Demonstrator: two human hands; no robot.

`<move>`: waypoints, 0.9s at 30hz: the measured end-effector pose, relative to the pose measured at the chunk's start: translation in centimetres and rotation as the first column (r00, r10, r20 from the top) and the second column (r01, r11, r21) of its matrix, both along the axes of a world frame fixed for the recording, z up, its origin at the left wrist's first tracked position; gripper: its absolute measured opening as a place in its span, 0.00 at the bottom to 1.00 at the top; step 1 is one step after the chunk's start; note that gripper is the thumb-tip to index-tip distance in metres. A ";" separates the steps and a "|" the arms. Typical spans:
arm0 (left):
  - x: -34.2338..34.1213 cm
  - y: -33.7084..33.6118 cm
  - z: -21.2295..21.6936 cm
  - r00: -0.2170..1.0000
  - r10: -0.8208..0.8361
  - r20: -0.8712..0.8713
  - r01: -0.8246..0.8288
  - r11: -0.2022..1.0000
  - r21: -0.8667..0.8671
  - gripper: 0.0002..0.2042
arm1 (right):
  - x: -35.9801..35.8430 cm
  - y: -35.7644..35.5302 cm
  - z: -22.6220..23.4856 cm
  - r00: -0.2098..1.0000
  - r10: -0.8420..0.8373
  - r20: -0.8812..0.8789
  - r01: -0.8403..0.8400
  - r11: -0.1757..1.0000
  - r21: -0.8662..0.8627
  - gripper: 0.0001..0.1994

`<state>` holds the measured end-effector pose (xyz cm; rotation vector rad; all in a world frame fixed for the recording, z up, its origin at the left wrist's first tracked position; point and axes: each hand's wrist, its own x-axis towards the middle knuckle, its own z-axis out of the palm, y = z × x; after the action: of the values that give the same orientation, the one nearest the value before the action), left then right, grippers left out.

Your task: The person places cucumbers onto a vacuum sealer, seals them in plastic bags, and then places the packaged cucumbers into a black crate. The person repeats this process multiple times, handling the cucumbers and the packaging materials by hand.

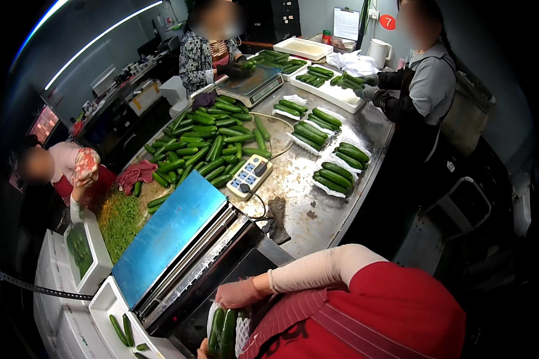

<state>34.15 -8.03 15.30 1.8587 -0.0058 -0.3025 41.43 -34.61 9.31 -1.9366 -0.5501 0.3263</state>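
Observation:
At the bottom, a pack of cucumbers [227,331] with white foam netting [242,335] lies on the dark bed of a wrapping machine [197,299], close to my red apron. My right hand [239,294] reaches over the pack's far end, fingers curled down on what looks like clear film. Only a few fingers of my left hand [203,349] show at the lower edge, curled against the pack's left side. Behind the bed stands the machine's blue panel [167,233].
Loose cucumbers [209,140] are heaped mid-table near a power strip [250,176]. Netted packs [333,178] line the right side. A white foam box [111,302] stands left of the machine. Three people work around the table, near a scale [248,87] and white trays [335,93].

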 end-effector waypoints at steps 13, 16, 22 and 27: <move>2.9 -8.3 3.4 0.826 -0.553 -0.111 0.542 0.832 -0.113 0.48 | -2.6 -0.2 6.5 0.997 -0.019 0.077 0.043 0.947 -0.319 0.16; 3.0 -8.8 4.3 0.821 -0.527 -0.221 0.491 0.848 -0.202 0.43 | -3.3 -1.3 8.7 0.782 -0.413 0.467 0.489 0.871 -0.049 0.21; 2.8 -7.8 1.6 0.731 -0.612 -0.303 0.556 0.791 -0.256 0.31 | -5.8 1.0 6.6 0.907 0.122 0.403 -0.036 0.976 -0.215 0.25; 2.3 -8.0 2.7 0.801 -0.492 -0.341 0.446 0.871 -0.207 0.34 | -5.2 0.3 8.2 0.687 -0.321 0.652 0.336 0.936 0.105 0.28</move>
<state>36.46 -16.00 18.01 1.6315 -0.2172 -0.9947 36.23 -34.34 17.48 -2.1053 -0.6268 -0.6309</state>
